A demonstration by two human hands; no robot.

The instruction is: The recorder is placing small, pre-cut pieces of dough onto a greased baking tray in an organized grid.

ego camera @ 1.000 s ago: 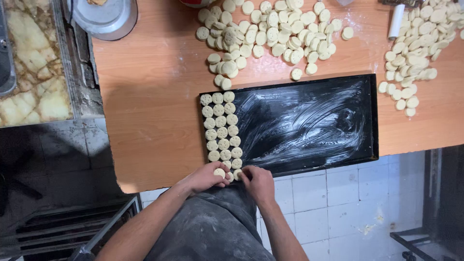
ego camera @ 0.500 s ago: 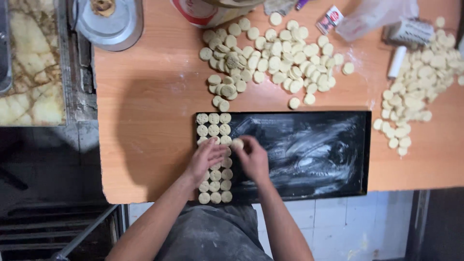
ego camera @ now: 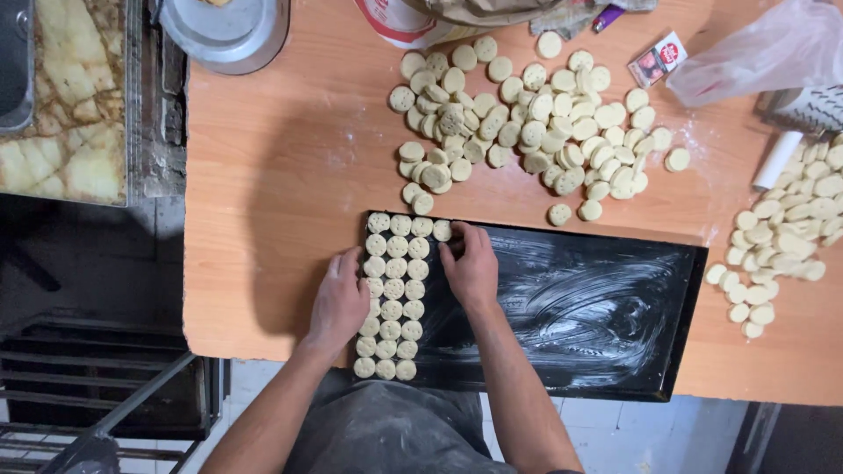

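Observation:
A black greased baking tray (ego camera: 597,307) lies on the wooden table (ego camera: 281,175). Three columns of round stamped dough discs (ego camera: 393,290) fill its left end. My left hand (ego camera: 338,303) rests flat at the tray's left edge, fingers beside the disc rows. My right hand (ego camera: 470,263) is on the tray just right of the rows, fingertips setting a single dough disc (ego camera: 443,230) at the top of a fourth column. A big loose pile of dough discs (ego camera: 527,123) lies on the table behind the tray.
A second heap of discs (ego camera: 790,237) and a white roller (ego camera: 777,160) sit at the right. A metal bowl (ego camera: 224,31), a flour bag (ego camera: 413,17), a small packet (ego camera: 659,60) and a plastic bag (ego camera: 764,53) line the back. Left is a marble counter (ego camera: 70,132).
Both hands moved from the tray's near end to its far end. A disc now sits at the top of a new fourth column under my right fingers.

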